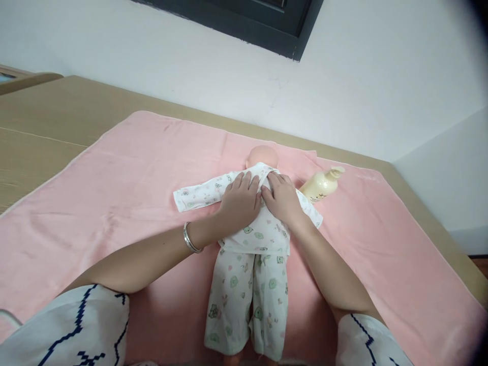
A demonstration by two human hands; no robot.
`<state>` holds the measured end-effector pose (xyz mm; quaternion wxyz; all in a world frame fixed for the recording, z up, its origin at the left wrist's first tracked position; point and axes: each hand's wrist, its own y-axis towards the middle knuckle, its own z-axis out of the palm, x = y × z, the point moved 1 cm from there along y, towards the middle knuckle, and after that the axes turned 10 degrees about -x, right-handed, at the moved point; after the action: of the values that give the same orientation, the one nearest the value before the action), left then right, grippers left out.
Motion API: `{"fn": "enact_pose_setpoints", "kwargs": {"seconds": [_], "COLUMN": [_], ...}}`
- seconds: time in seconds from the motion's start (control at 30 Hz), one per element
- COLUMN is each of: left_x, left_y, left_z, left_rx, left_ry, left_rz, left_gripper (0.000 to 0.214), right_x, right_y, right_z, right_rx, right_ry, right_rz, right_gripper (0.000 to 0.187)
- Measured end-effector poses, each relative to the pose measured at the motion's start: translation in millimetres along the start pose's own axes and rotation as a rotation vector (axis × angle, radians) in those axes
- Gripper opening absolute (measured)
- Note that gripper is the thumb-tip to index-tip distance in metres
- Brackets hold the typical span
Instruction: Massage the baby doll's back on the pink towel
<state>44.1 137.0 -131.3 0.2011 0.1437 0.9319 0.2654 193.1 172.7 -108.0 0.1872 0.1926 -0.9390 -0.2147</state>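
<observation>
A baby doll [262, 155] lies on a pink towel [114, 193], head away from me, dressed in a white printed shirt [259, 234] and matching trousers [247, 300]. My left hand [240, 198] lies flat on the doll's chest, fingers together and stretched toward the collar. My right hand [281, 197] rests beside it on the chest, fingers bent at the shirt's collar edge. One shirt sleeve [198, 195] stretches out to the left. A silver bangle [189, 239] circles my left wrist.
A cream pump bottle [322, 183] lies on its side on the towel just right of the doll. The towel covers a wooden tabletop [41, 127] that meets a white wall. A dark frame [247, 20] hangs above.
</observation>
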Motion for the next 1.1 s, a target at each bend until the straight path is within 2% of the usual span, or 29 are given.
{"fn": "enact_pose_setpoints", "kwargs": {"seconds": [0.17, 0.27, 0.33, 0.4, 0.53, 0.63, 0.8, 1.1], "left_x": [22.7, 38.6, 41.9, 37.6, 20.0, 15.1, 20.2, 17.4], "left_y": [20.0, 32.2, 33.9, 29.7, 14.4, 8.5, 9.1, 8.0], "left_z": [6.6, 12.2, 14.4, 14.5, 11.2, 10.7, 11.7, 8.0], "left_rx": [0.025, 0.063, 0.064, 0.044, -0.006, 0.004, 0.036, 0.047], "left_ry": [-0.098, -0.174, -0.195, -0.174, -0.118, -0.130, -0.184, -0.208], "left_rz": [0.063, 0.080, 0.074, 0.064, 0.039, 0.024, -0.006, -0.028], "left_gripper": [0.050, 0.045, 0.045, 0.049, 0.053, 0.052, 0.052, 0.053], "right_x": [14.3, 29.7, 34.0, 28.7, 0.7, -10.6, 0.6, 19.7], "right_y": [-11.9, -24.3, -27.4, -23.5, -5.8, 0.1, -5.4, -15.1], "right_z": [2.4, 2.5, 2.6, 3.6, 8.2, 11.1, 9.6, 3.8], "right_rx": [0.036, 0.070, 0.079, 0.082, 0.060, 0.060, 0.086, 0.027], "right_ry": [-0.040, -0.076, -0.083, -0.053, 0.101, 0.127, 0.058, -0.105], "right_rz": [0.018, 0.035, 0.022, 0.029, 0.071, 0.077, 0.118, 0.177], "right_gripper": [0.050, 0.055, 0.056, 0.055, 0.050, 0.052, 0.054, 0.053]}}
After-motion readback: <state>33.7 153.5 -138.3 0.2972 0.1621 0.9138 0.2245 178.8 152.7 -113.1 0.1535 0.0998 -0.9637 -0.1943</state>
